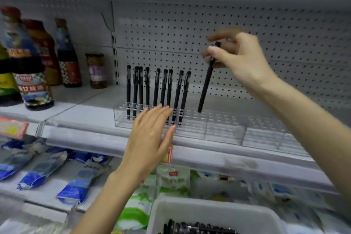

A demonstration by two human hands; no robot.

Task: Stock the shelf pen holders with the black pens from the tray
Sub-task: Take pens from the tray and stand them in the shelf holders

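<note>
**Over the holder's open right side**

Over the clear pen holder on the shelf, I see the right hand pinching a black pen near its top. The pen is tilted, its tip just above unfilled holes right of the row of standing pens. The left hand is flat with fingers straight, at the holder's front edge; I cannot tell whether it touches. At the frame's bottom edge, the white tray holds more pens.
</note>
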